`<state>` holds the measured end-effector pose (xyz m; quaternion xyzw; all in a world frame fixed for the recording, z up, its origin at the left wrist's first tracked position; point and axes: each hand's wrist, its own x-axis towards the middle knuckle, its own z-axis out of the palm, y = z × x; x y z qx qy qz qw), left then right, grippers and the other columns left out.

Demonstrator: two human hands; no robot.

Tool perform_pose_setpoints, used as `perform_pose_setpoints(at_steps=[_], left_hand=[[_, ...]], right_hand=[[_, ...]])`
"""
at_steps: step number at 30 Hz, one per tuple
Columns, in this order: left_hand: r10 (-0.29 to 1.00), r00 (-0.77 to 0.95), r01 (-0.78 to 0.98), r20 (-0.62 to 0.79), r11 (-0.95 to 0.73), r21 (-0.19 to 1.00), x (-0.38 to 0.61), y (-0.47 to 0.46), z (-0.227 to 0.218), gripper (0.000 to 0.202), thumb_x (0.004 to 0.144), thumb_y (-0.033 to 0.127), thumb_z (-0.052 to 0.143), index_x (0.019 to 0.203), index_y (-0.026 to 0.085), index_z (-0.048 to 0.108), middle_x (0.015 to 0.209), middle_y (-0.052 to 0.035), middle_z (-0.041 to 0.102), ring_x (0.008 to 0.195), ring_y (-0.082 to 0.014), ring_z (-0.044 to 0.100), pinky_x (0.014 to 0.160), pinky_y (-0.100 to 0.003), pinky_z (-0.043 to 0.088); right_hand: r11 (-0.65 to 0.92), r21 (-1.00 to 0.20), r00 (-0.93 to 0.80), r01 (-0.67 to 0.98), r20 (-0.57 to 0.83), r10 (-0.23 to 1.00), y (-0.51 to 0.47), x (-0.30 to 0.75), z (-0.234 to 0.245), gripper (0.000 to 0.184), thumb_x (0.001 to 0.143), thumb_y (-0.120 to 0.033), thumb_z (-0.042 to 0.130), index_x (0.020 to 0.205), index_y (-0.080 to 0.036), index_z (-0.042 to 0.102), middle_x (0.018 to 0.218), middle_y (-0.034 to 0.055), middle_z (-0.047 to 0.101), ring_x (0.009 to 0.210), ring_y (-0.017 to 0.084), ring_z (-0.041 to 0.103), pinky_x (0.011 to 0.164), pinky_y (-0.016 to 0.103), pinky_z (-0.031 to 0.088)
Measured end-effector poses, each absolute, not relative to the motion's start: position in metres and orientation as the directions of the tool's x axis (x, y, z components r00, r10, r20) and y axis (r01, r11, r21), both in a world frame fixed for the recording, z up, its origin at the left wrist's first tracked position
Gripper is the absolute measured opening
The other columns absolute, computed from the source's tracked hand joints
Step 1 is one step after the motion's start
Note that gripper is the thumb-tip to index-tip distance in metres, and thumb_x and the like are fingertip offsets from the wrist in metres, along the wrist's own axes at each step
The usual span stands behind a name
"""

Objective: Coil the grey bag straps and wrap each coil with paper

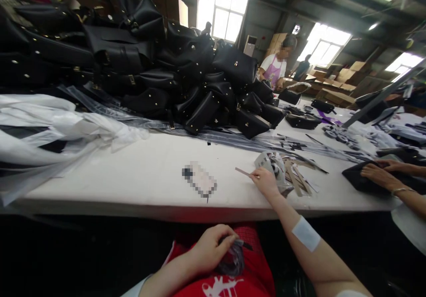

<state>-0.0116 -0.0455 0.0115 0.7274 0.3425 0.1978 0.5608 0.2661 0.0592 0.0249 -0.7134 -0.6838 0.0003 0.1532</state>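
Observation:
My left hand [213, 246] is closed on a coiled dark strap [234, 261] that seems wrapped in clear film, held low over the red apron [254, 272]. One black end of the strap pokes out past the fingers. Over the table, my right hand [266, 182] pinches a thin brownish strip [242, 171] pointing left. Just beyond that hand are a white container [264, 160] and a bunch of flat tan strips [294, 177]. To the left of the strip lies a blurred-out phone-like object [201, 179].
Black handbags [133, 53] are heaped along the back left of the white table [149, 168]. White wrapping [66, 124] covers the left end. At the right, a co-worker's hands [381, 175] rest on a dark bag [354, 177]. Another person [274, 68] stands behind the table.

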Motion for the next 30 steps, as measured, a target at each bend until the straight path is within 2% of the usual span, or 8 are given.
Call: perform_pose_setpoints(at_steps=[5, 9, 13, 17, 22, 26, 30], left_hand=[[0.742, 0.662, 0.288, -0.108, -0.119, 0.950, -0.014, -0.046, 0.008, 0.034, 0.092, 0.041, 0.046, 0.096, 0.018, 0.071, 0.099, -0.0059, 0.070, 0.092, -0.0178, 0.062, 0.086, -0.026, 0.046], [0.742, 0.662, 0.290, -0.104, -0.126, 0.949, -0.014, -0.046, 0.008, 0.035, 0.092, 0.041, 0.045, 0.097, 0.017, 0.071, 0.099, -0.0061, 0.070, 0.092, -0.0173, 0.062, 0.086, -0.026, 0.046], [0.728, 0.677, 0.286, -0.107, -0.127, 0.950, -0.011, -0.044, 0.009, 0.034, 0.092, 0.039, 0.045, 0.096, 0.018, 0.071, 0.097, -0.0054, 0.070, 0.091, -0.0168, 0.062, 0.086, -0.026, 0.046], [0.718, 0.686, 0.278, -0.116, -0.112, 0.954, -0.007, -0.043, 0.010, 0.032, 0.092, 0.038, 0.045, 0.096, 0.018, 0.070, 0.098, -0.0051, 0.070, 0.092, -0.0172, 0.062, 0.087, -0.026, 0.046], [0.716, 0.688, 0.279, -0.122, -0.105, 0.955, -0.007, -0.042, 0.010, 0.032, 0.092, 0.038, 0.045, 0.097, 0.019, 0.070, 0.098, -0.0049, 0.070, 0.094, -0.0176, 0.062, 0.088, -0.026, 0.046], [0.713, 0.689, 0.287, -0.129, -0.105, 0.952, -0.009, -0.042, 0.011, 0.035, 0.093, 0.042, 0.044, 0.097, 0.019, 0.070, 0.098, -0.0050, 0.070, 0.093, -0.0176, 0.062, 0.087, -0.026, 0.046], [0.717, 0.685, 0.286, -0.124, -0.108, 0.952, -0.009, -0.041, 0.011, 0.035, 0.093, 0.042, 0.044, 0.097, 0.018, 0.070, 0.098, -0.0051, 0.070, 0.092, -0.0172, 0.062, 0.086, -0.025, 0.046]], right_hand=[[-0.061, -0.206, 0.116, 0.977, 0.264, 0.958, 0.063, 0.244, -0.010, 0.017, 0.087, -0.023, 0.059, 0.077, -0.016, 0.072, 0.087, 0.0091, 0.068, 0.089, 0.023, 0.059, 0.083, 0.032, 0.041], [-0.045, -0.212, 0.101, 0.976, 0.262, 0.960, 0.052, 0.235, -0.025, 0.019, 0.088, -0.026, 0.059, 0.078, -0.017, 0.072, 0.085, 0.0082, 0.068, 0.087, 0.022, 0.058, 0.082, 0.031, 0.041], [0.003, -0.223, 0.052, 0.975, 0.243, 0.969, 0.039, 0.231, -0.029, 0.019, 0.091, -0.031, 0.057, 0.088, -0.021, 0.073, 0.090, 0.0068, 0.068, 0.091, 0.022, 0.057, 0.084, 0.031, 0.040], [-0.031, -0.245, 0.089, 0.969, 0.229, 0.969, 0.036, 0.231, -0.031, 0.022, 0.092, -0.031, 0.054, 0.090, -0.021, 0.073, 0.094, 0.0072, 0.069, 0.094, 0.022, 0.057, 0.086, 0.031, 0.040], [-0.111, -0.282, 0.163, 0.953, 0.170, 0.972, 0.047, 0.238, -0.032, 0.028, 0.093, -0.033, 0.051, 0.083, -0.019, 0.073, 0.091, 0.0073, 0.070, 0.090, 0.021, 0.061, 0.081, 0.028, 0.043], [-0.126, -0.283, 0.158, 0.951, 0.093, 0.983, 0.054, 0.247, -0.028, 0.029, 0.094, -0.035, 0.049, 0.083, -0.019, 0.072, 0.089, 0.0058, 0.071, 0.084, 0.019, 0.064, 0.073, 0.025, 0.044], [-0.082, -0.236, 0.098, 0.968, 0.058, 0.993, 0.056, 0.248, -0.021, 0.022, 0.094, -0.028, 0.051, 0.090, -0.019, 0.070, 0.094, 0.0071, 0.070, 0.089, 0.019, 0.063, 0.078, 0.026, 0.042]])
